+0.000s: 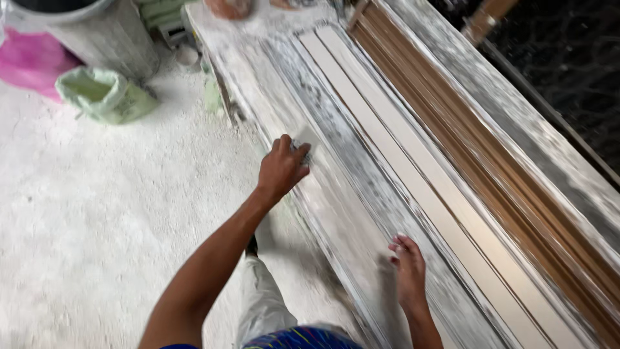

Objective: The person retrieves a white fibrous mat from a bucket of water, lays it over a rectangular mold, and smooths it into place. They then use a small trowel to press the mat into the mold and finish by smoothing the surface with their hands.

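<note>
Far left we list a pink sack (29,61), a grey drum (103,35) beside it, and a pale green bag (103,95) slumped on the dusty white floor (97,226).

Next, our left hand (281,169), fingers curled and closed around a small grey sanding block (306,143), pressing it onto the near long board (336,213), whose surface is coated in white filler.

Then our right hand (408,268), fingers loosely spread, flat on the same board nearer our body, holding nothing.

Further right we note pale cream strips (413,168) lying lengthwise on the dusty workbench (516,110), and beside them a bundle of brown strips (504,187), touching side by side.
</note>
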